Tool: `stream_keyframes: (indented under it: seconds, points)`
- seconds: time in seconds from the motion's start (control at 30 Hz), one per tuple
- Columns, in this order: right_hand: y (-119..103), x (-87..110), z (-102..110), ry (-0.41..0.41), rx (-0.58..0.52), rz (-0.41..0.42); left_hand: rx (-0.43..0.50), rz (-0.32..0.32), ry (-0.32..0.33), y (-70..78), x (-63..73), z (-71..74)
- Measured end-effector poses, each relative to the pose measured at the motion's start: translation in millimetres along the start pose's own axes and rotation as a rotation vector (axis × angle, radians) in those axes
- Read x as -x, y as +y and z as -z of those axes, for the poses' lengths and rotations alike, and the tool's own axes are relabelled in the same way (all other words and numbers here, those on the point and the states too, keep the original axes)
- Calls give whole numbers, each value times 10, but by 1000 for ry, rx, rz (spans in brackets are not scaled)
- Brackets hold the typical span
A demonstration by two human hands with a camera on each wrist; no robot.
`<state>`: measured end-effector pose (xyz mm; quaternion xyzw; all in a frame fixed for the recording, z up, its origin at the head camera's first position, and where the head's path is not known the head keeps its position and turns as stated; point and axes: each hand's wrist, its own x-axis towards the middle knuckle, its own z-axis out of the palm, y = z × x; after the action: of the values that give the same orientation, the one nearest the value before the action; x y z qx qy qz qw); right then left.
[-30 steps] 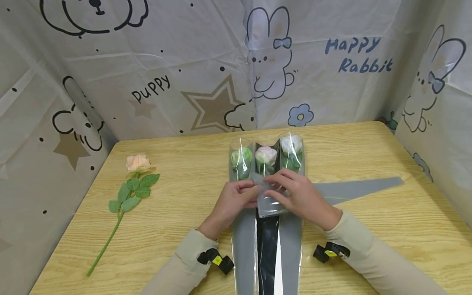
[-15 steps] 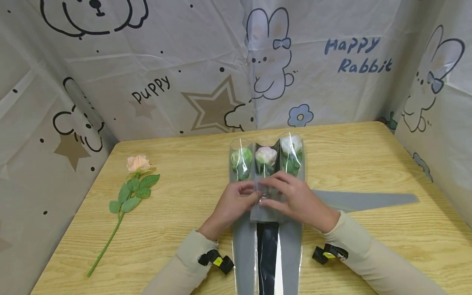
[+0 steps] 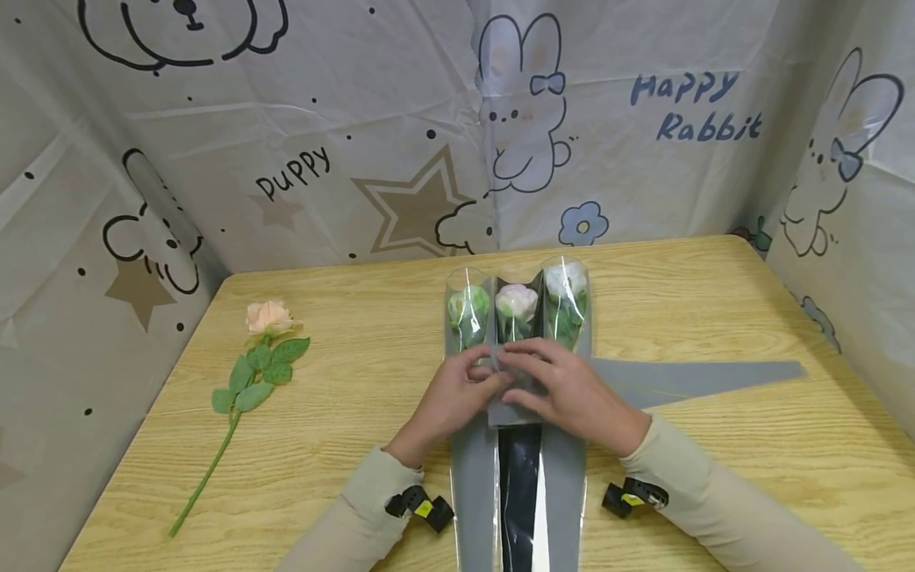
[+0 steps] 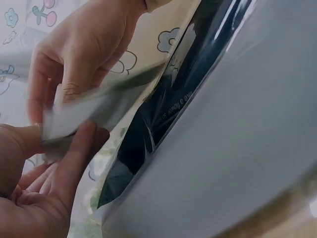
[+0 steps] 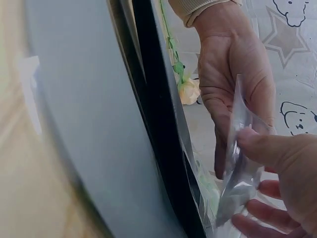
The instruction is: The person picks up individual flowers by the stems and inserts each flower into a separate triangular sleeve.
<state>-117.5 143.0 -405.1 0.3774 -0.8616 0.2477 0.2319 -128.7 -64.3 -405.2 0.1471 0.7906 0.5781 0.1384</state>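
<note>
A grey flower sleeve [image 3: 700,381] with a clear plastic side is held at its wide end between both hands. Its narrow tail points right above the table. My left hand [image 3: 450,397] pinches one edge of that wide end between thumb and fingers. On the opposite side, my right hand [image 3: 582,397] grips the mouth of the same sleeve, its thumb on the clear plastic [image 5: 242,163] in the right wrist view. Beneath the hands lie three sleeved flowers: a green one [image 3: 468,306], a pale pink one [image 3: 516,302] and a white one [image 3: 566,286].
A loose peach rose [image 3: 268,318] with a long green stem lies on the left of the wooden table [image 3: 357,318]. Grey sleeves [image 3: 473,485] and a black one [image 3: 518,492] run toward the front edge. A printed cloth [image 3: 400,87] stands behind.
The sleeve's wide end has turned and shifted slightly between the fingers. Its tail dipped toward me, then rose a little. The right hand has moved slightly left; the peach rose stays put.
</note>
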Motion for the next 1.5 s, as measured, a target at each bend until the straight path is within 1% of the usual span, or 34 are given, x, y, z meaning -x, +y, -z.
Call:
stream_keyframes:
  seconds: [0.13,0.23,0.33,0.37,0.53,0.6,0.73,0.87,1.0,1.23,1.37,1.5]
  points:
    - [12,-11,-12,66,-36,48,30,6,-10,4,0,1]
    - [19,-19,-10,93,-56,76,42,11,-5,12,-1,-2]
    - [25,-29,10,100,-63,88,45,17,3,18,-2,-2]
    - [27,-31,19,100,-63,89,42,8,5,17,-1,0]
    - [37,-43,62,97,-52,92,11,10,33,9,-9,4]
    - [38,-47,69,100,-49,98,1,24,46,10,-11,6]
    - [35,-49,69,102,-53,114,-23,29,59,10,-8,14]
    - [16,-51,67,100,-50,142,-27,33,34,3,-9,25]
    - [-19,-65,61,112,-50,175,-40,13,7,-7,-10,9]
    - [-79,-68,46,122,-69,206,-67,-50,34,-3,-7,-43]
    - [-93,-67,30,127,-86,195,-95,-74,46,-3,-6,-52]
    - [-97,-67,18,137,-99,175,-84,-74,40,0,3,-52]
